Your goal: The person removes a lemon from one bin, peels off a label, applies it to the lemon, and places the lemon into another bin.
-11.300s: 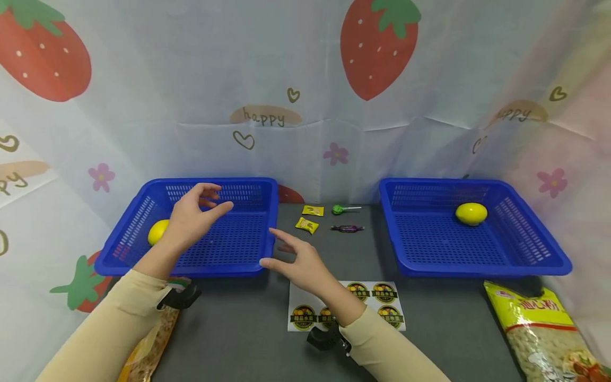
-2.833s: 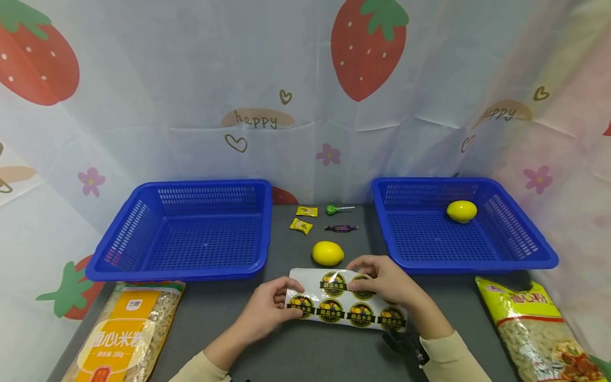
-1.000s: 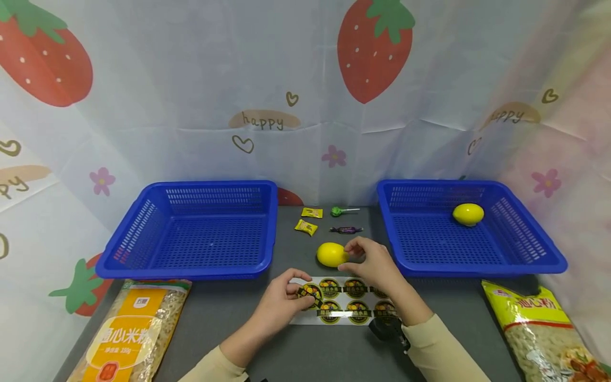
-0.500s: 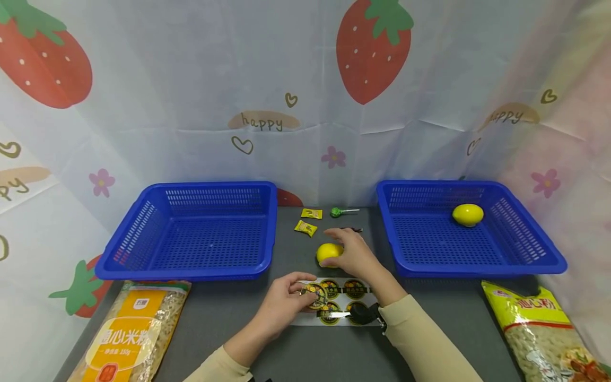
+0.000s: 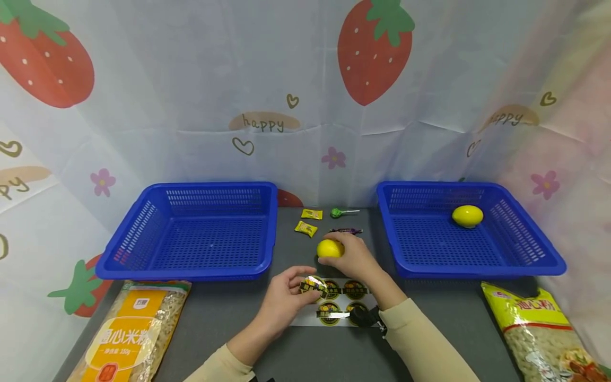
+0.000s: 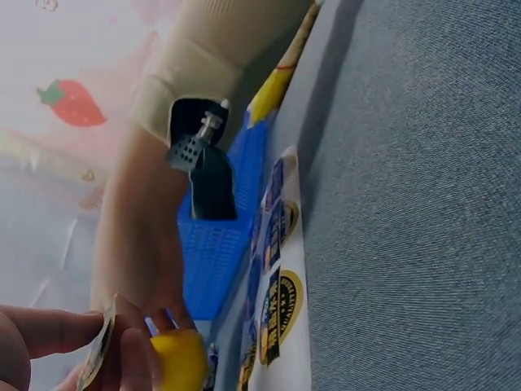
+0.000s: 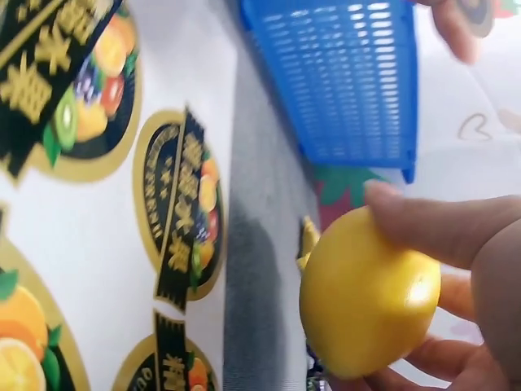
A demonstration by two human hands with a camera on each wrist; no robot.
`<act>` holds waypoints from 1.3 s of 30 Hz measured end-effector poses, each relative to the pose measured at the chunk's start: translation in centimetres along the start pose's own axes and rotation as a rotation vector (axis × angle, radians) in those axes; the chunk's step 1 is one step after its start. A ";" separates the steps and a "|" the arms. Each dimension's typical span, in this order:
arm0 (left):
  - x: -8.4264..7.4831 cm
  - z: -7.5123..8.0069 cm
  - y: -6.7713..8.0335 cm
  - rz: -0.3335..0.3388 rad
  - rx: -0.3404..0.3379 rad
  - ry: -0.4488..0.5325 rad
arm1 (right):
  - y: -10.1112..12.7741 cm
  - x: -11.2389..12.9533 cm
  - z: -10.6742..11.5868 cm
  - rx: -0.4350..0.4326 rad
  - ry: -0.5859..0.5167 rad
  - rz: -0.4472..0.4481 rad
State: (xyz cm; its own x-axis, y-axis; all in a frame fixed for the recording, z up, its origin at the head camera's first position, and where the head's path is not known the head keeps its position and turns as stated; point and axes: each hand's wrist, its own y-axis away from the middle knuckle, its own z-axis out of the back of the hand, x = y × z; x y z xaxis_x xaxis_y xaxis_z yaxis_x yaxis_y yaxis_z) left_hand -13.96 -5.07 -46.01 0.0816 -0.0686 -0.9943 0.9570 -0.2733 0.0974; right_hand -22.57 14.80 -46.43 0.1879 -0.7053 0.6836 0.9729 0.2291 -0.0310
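Note:
Between thumb and fingers, my left hand (image 5: 281, 297) pinches a round fruit-label sticker (image 5: 313, 286), which stands edge-on in the left wrist view. My right hand (image 5: 354, 258) grips a yellow lemon (image 5: 330, 248), thumb on the near side and fingers behind; the right wrist view has the lemon (image 7: 366, 293) large, over the table. Below both hands lies the white sticker sheet (image 5: 305, 318), bearing several black-and-gold round labels. Part of the sheet is hidden by my right forearm and its wrist camera.
A blue basket (image 5: 186, 276) stands at the left; another blue basket (image 5: 482, 270) at the right holds a second lemon (image 5: 468, 216). Behind my hands lie yellow-wrapped candies (image 5: 306, 228), a green lollipop (image 5: 337, 213) and a purple candy (image 5: 346, 231). Pasta bags (image 5: 129, 334) flank the table's front.
The left basket's lemon came to the middle, and my left hand took a sticker off the sheet. Just now my right hand closed round that lemon and lifted it slightly.

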 end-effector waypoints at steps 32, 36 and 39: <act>-0.8 -0.6 -0.6 -0.083 -0.204 0.054 | 6.3 0.8 0.9 0.162 -0.442 -0.035; -0.7 -0.6 -0.6 -0.089 -0.239 0.022 | 6.4 0.8 0.7 0.171 -0.454 -0.029; -0.6 -0.6 -0.6 -0.096 -0.264 -0.014 | 6.5 1.0 0.7 0.175 -0.456 -0.033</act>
State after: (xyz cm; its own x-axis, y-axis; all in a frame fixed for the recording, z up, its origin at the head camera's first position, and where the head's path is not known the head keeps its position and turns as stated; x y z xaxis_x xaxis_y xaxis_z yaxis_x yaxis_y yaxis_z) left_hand -14.40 -4.29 -45.52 -0.0149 -0.0683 -0.9976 0.9997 -0.0195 -0.0136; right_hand -16.18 16.06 -45.47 0.0413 -0.3569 0.9332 0.9328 0.3485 0.0921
